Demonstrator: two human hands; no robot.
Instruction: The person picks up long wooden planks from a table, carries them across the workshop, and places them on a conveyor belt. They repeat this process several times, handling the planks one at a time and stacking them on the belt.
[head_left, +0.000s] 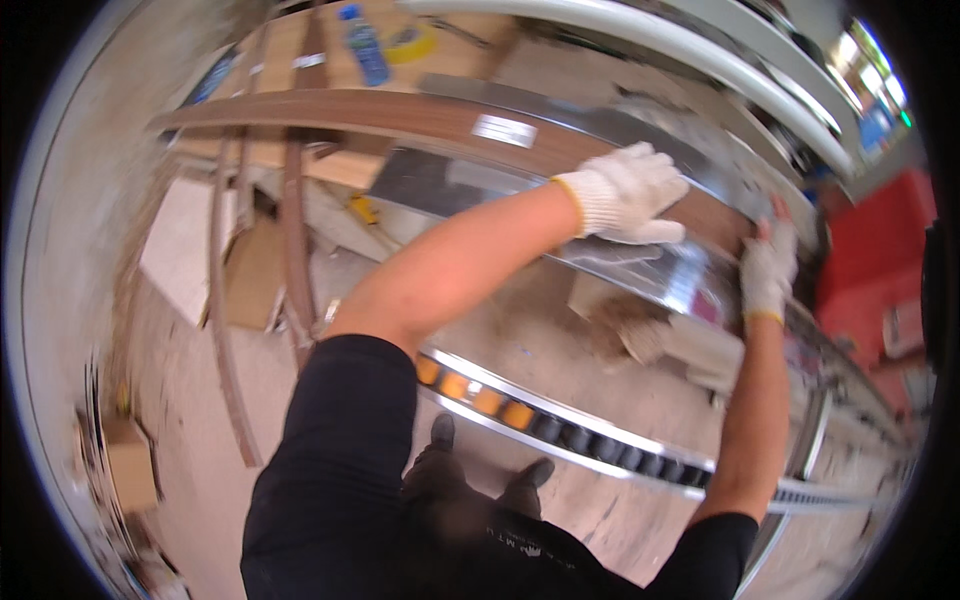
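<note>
A long brown wood-grain board [400,114] with a white label [504,130] runs from the far left down toward the right over a shiny metal surface [650,273]. My left hand [632,192], in a white knit glove, lies over the board with its fingers stretched out and thumb apart. At the board's right end is my right hand [768,268], also gloved, its fingers pointing away from me along that end. Blur smears those fingers, so their grip is unclear.
Below the metal surface runs a roller track [560,428] with orange and black rollers. Narrow brown strips [297,230] lean at the left. A blue-capped bottle [366,48] and yellow tape roll [408,45] rest on the wooden table [450,62]. Something red [872,265] stands right.
</note>
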